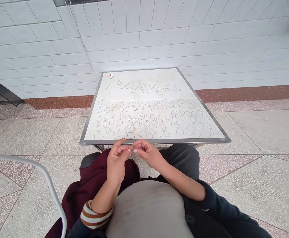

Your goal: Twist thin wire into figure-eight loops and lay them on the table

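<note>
Both my hands meet just in front of the table's near edge. My left hand (116,163) pinches a thin wire (131,147) between thumb and index finger, its other fingers partly raised. Close against it, my right hand (149,153) has thumb and fingertips closed on the same wire. Most of that wire is hidden by the fingers, so its shape is unclear. On the white table (139,140) lie many thin wires bent into figure-eight loops (174,115), in rough rows. Farther back are several wires with a single loop and a straight tail (176,89).
A small red-and-white object (111,76) sits at the table's far left corner. Behind stands a white tiled wall (149,39). A grey curved metal tube (47,181) rises at my left. Dark red cloth (92,181) lies over my left leg.
</note>
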Demonstrator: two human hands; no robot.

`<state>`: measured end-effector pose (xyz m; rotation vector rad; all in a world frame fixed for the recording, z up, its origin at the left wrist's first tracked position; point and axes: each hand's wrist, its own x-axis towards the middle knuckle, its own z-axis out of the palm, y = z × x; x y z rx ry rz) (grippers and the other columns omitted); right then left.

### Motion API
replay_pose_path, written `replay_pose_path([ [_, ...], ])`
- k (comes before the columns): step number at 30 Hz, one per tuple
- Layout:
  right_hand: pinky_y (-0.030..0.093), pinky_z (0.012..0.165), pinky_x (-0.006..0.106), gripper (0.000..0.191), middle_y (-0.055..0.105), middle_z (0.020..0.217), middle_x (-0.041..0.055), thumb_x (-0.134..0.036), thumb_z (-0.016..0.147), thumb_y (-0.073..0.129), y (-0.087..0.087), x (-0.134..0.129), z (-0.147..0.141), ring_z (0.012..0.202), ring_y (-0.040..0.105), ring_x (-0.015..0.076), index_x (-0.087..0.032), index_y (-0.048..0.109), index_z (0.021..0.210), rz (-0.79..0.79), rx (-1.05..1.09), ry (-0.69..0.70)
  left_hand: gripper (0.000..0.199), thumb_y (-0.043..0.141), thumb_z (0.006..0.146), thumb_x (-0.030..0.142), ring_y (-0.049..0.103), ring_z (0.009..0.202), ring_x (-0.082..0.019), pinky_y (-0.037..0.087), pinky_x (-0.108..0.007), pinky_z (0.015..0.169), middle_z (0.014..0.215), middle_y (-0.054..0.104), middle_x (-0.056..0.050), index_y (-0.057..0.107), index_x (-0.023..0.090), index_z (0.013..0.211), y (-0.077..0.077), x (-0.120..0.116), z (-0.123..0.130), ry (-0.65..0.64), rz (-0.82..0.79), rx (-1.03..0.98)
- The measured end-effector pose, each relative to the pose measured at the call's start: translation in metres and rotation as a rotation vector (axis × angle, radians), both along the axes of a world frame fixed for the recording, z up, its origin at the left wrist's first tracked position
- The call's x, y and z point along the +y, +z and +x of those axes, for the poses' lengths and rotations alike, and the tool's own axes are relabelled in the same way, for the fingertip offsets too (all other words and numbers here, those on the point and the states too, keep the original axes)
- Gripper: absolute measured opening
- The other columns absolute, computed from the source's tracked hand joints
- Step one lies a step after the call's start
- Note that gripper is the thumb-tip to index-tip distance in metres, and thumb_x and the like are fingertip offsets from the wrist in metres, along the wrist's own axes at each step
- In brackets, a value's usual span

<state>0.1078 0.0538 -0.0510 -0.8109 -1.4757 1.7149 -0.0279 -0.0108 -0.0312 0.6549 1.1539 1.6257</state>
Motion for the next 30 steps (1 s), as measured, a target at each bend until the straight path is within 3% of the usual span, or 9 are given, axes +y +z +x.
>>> replay_pose_path([
  [10, 0.043, 0.055, 0.023, 0.02, 0.058, 0.076, -0.002, -0.041, 0.086, 0.061, 0.01, 0.0, 0.002, 0.062, 0.048, 0.0102, -0.021, 0.061, 0.087, 0.048, -0.049, -0.021, 0.046, 0.076, 0.074, 0.025, 0.057, 0.067, -0.01, 0.047, -0.025, 0.069, 0.079, 0.069, 0.0, 0.062, 0.02, 0.118, 0.0, 0.0, 0.005, -0.007, -0.035, 0.077],
  [16, 0.043, 0.053, 0.022, 0.017, 0.055, 0.075, -0.0021, -0.037, 0.086, 0.061, 0.012, -0.002, 0.002, 0.063, 0.049, 0.0106, -0.022, 0.06, 0.092, 0.096, -0.069, -0.034, 0.047, 0.075, 0.075, 0.026, 0.058, 0.07, -0.012, 0.048, -0.026, 0.07, 0.081, 0.07, -0.001, 0.06, 0.02, 0.12, 0.001, -0.001, 0.004, -0.025, -0.047, 0.12],
  [21, 0.044, 0.051, 0.022, 0.018, 0.057, 0.079, -0.0006, -0.038, 0.085, 0.063, 0.01, -0.003, 0.0, 0.067, 0.052, 0.012, -0.022, 0.06, 0.093, 0.042, -0.029, -0.066, 0.046, 0.073, 0.076, 0.027, 0.056, 0.066, -0.012, 0.047, -0.028, 0.07, 0.077, 0.068, 0.0, 0.06, 0.019, 0.12, 0.003, -0.001, 0.006, -0.045, -0.059, 0.189],
  [30, 0.043, 0.05, 0.022, 0.017, 0.052, 0.071, -0.0035, -0.037, 0.084, 0.062, 0.011, -0.003, 0.001, 0.057, 0.046, 0.0096, -0.022, 0.058, 0.091, 0.067, -0.046, -0.122, 0.047, 0.074, 0.074, 0.023, 0.057, 0.067, -0.012, 0.046, -0.027, 0.073, 0.078, 0.068, 0.0, 0.062, 0.021, 0.119, 0.0, 0.0, 0.008, -0.06, -0.057, 0.165],
])
